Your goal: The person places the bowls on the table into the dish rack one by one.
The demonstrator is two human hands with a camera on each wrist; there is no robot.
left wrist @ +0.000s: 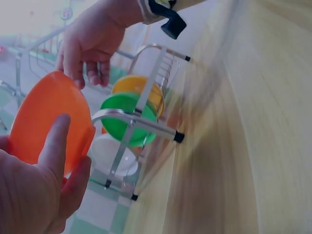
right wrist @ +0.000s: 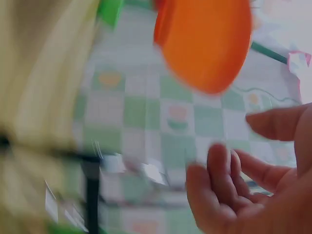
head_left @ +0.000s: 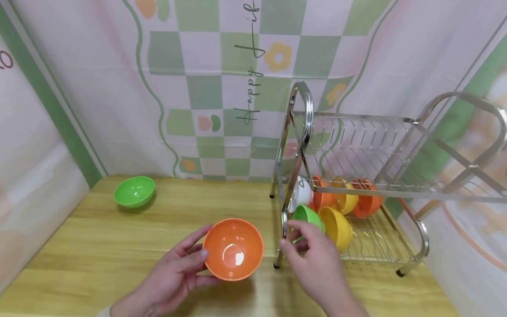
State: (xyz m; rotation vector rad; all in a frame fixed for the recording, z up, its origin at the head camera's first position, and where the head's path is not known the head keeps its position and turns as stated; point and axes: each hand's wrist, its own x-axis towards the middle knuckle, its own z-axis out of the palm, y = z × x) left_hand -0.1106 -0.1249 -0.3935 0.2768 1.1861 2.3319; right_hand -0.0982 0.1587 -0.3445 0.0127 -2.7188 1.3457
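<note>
An orange bowl (head_left: 233,248) is held above the table by my left hand (head_left: 174,273), thumb at the rim and fingers beneath its side. In the left wrist view the bowl (left wrist: 51,122) appears side-on against the left hand's fingers. My right hand (head_left: 317,264) hangs in front of the rack's left end with loosely curved fingers and nothing in them. The right wrist view shows the right hand (right wrist: 243,190) apart from the orange bowl (right wrist: 207,44). Behind the right hand, a green bowl (head_left: 306,216) and a yellow bowl (head_left: 336,229) stand tilted on the lower shelf.
The two-tier metal dish rack (head_left: 303,127) stands on the right of the wooden table (head_left: 190,198). Its lower shelf also carries a white bowl (head_left: 301,193) and several orange and yellow bowls. Another green bowl (head_left: 134,192) sits at the table's back left. A patterned curtain (head_left: 202,92) hangs behind.
</note>
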